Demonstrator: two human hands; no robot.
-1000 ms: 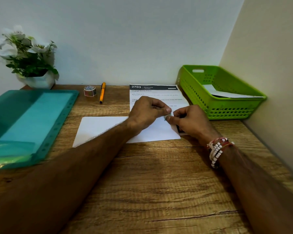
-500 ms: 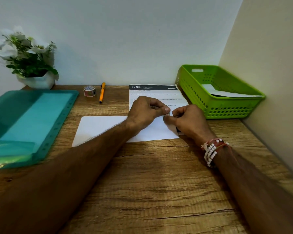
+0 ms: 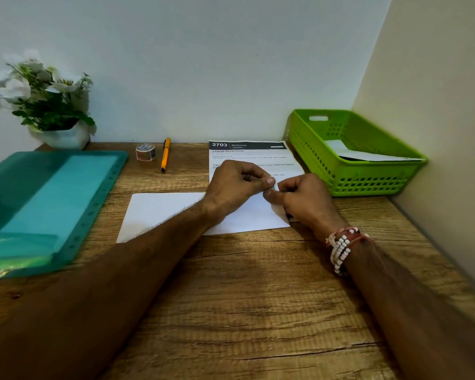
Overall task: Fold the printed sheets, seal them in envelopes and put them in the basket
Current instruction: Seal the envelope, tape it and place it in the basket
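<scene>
A white envelope (image 3: 159, 212) lies flat on the wooden desk in front of me. My left hand (image 3: 236, 185) and my right hand (image 3: 305, 200) meet over its right end, fingers curled, pinching a small piece, seemingly tape or the flap edge, between their fingertips. Behind the hands lies a printed sheet (image 3: 247, 153) with a dark header reading 2703. A green basket (image 3: 368, 171) at the right back holds a white envelope (image 3: 368, 154).
A roll of patterned tape (image 3: 146, 152) and an orange pen (image 3: 165, 153) lie near the back wall. A teal plastic folder (image 3: 39, 204) covers the left side. A white pot of flowers (image 3: 47, 105) stands at the back left. A wall closes the right.
My right hand has slid slightly left, closer to my left hand. The envelope and sheet have not moved.
</scene>
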